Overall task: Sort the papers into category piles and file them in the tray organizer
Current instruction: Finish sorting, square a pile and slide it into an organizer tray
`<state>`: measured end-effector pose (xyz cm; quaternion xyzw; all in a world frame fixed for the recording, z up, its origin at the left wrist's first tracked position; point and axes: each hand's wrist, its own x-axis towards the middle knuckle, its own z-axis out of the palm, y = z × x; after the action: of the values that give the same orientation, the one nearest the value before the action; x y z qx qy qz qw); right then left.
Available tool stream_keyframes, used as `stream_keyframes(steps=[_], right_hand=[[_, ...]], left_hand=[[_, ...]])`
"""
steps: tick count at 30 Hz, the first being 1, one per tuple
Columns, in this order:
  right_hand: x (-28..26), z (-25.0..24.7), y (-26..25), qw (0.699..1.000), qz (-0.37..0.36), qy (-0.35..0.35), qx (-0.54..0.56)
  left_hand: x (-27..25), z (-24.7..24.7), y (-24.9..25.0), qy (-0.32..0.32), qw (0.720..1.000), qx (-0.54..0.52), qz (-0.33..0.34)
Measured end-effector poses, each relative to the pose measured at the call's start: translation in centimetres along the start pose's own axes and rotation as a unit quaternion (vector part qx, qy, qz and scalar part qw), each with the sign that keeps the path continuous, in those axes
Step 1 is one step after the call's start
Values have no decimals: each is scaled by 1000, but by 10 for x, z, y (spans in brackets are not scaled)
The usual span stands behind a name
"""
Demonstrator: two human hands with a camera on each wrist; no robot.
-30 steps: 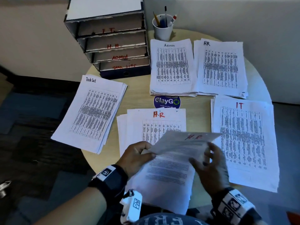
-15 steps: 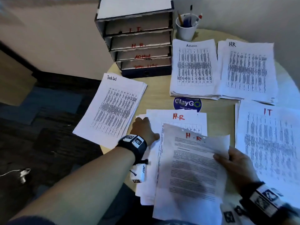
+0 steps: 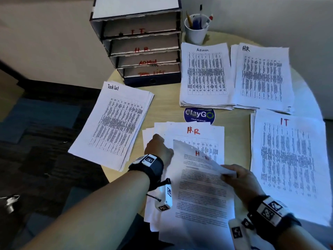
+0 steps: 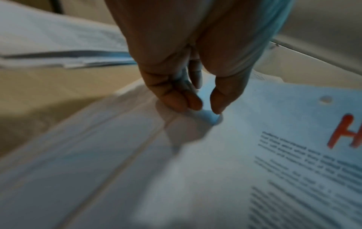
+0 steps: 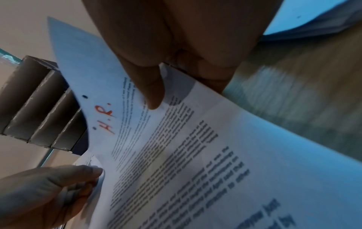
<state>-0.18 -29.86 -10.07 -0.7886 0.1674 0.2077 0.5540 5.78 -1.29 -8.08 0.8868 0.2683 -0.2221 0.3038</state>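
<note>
A loose stack of papers lies at the table's near edge, with a red "H.R" table sheet showing at its far end. On top lies a text sheet marked H.R. My right hand pinches that sheet's right edge and folds its upper right corner over; the thumb lies on the print. My left hand is at the stack's upper left corner, where fingertips and thumb pinch the paper edges. The tray organizer, with slots labelled I.T., H.R., ADMIN and Task List, stands at the back left.
Sorted piles lie on the round table: Task List at the left, Admin and HR at the back, IT at the right. A white cup of pens stands beside the organizer. A blue sticker marks the table's centre.
The H.R sheet was raised in both hands and has come down onto the stack. My left hand moved to the stack's upper left corner. My right hand now bends the sheet's right corner over.
</note>
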Motion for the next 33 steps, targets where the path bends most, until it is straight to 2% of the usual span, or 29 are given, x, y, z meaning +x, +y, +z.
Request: stream_keyframes(steps=[4,7,11,16,20,23,27,30,33], right_hand=[[-4,0,-7,1000,1,-25,19],[-4,1,-7,999,-2,-31,20],[-3,5,-1,999,-14,-30,1],[-4,5,0,1000,-19,-24,-3],[-2,5,1,1000,-8,-26,11],[-9,2,-6,996,9,-33,80],[-25,-17,-28,979,-35,38,198],[-25,-28,-28,966,-56,20,253],[-22,-23,-30,982,-79,0,174]], left_hand=[[-1,2,-12,-36,998,-41,-13],[-3,2,-9,-13,998,-53,9],[-3,0,5,13,999,-18,44],[6,-5,16,-38,996,-83,-22],[5,-5,13,-28,998,-53,15],[-5,-6,8,-1,991,-121,59],[-32,-23,-10,-115,936,-300,142],[-51,-37,-24,-180,922,-300,163],[-54,-41,-32,-235,926,-260,137]])
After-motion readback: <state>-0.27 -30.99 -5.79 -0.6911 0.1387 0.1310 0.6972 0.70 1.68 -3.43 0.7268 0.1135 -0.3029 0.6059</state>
